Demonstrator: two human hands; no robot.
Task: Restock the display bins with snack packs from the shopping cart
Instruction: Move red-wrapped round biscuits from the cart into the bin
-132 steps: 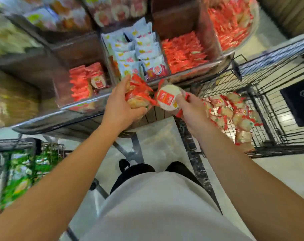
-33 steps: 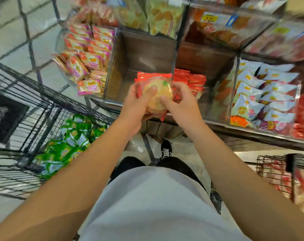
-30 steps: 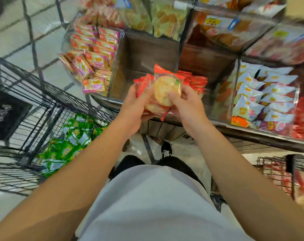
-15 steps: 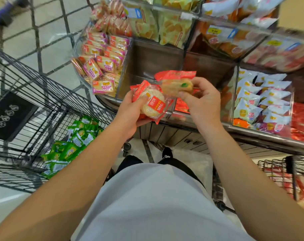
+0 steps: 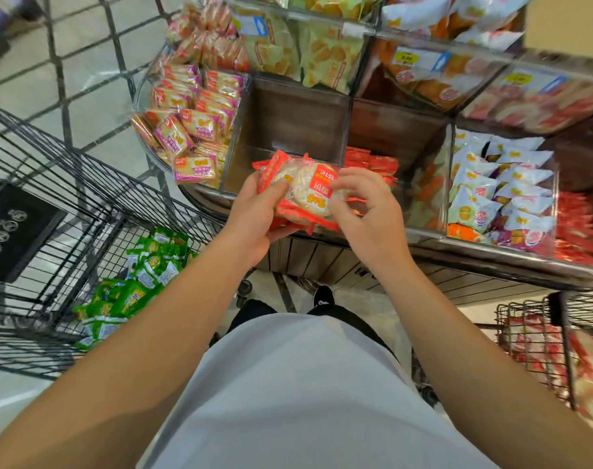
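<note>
My left hand grips a stack of red-wrapped round rice cracker packs, thumb on top. My right hand pinches the right side of the top pack. The stack hovers at the front edge of a clear display bin with a wooden back. The bin to its right holds a row of the same red packs. At the lower right stands a wire shopping cart with more red packs inside.
A second wire cart at the left holds green snack packs. Neighbouring bins hold pink-and-orange packs and white-and-blue packs. An upper shelf row carries bagged snacks. My feet stand below on the tiled floor.
My right hand held one pack raised apart half a second ago; now it has come back down onto the stack in my left hand. The view tilted slightly downward.
</note>
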